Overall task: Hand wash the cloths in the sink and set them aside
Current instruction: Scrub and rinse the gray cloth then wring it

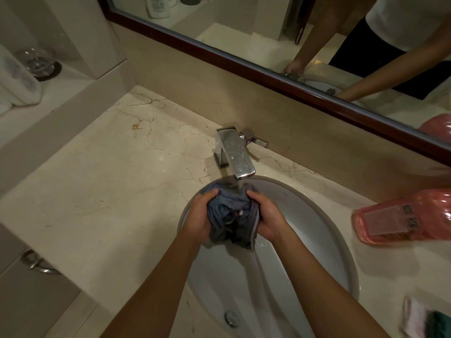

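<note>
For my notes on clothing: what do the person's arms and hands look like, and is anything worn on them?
Both forearms are bare, with no sleeves in view. The left hand and right hand wear no gloves; no rings, watch or bracelets show.

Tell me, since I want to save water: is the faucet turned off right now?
No, water runs from the faucet onto the grey cloth that the left hand and right hand grip.
</note>
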{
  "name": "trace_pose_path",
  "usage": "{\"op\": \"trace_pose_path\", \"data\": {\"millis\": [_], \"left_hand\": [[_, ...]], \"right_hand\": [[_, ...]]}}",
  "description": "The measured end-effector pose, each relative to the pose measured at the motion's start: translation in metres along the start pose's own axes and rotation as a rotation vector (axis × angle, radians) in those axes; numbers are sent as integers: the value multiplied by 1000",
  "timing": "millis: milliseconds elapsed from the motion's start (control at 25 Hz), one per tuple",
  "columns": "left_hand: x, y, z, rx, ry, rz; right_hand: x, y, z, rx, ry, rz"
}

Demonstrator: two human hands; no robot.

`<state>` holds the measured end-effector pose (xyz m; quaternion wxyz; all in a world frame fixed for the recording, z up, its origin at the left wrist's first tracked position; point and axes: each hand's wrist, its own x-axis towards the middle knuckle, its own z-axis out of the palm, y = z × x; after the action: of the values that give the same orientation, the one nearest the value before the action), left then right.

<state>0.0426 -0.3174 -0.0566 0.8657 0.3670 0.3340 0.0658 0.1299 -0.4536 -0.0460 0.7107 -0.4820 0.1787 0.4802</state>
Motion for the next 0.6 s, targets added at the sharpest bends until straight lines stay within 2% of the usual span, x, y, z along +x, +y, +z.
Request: {"op": "trace_pose_path", "data": {"millis": [120,240,320,400,480,600], "left_hand": [[-3,-3,1,19,-37,115],[-3,-9,2,34,-49,93],[-4,-10,4,16,-66,25],[-4,-7,6,23,-88,-85],[-5,-5,8,30,-138,-198],[-4,-6,14,4,-179,-255]], "right_hand": [[1,1,-5,-117,93,-141],[3,-1,-8,-198,191,-266],[0,-4,-7,-204,190,-128],[-1,-5,-7,-335,155,7],[1,-5,-7,-356,131,-24],[1,-3,-1,-135,-21,-28]]}}
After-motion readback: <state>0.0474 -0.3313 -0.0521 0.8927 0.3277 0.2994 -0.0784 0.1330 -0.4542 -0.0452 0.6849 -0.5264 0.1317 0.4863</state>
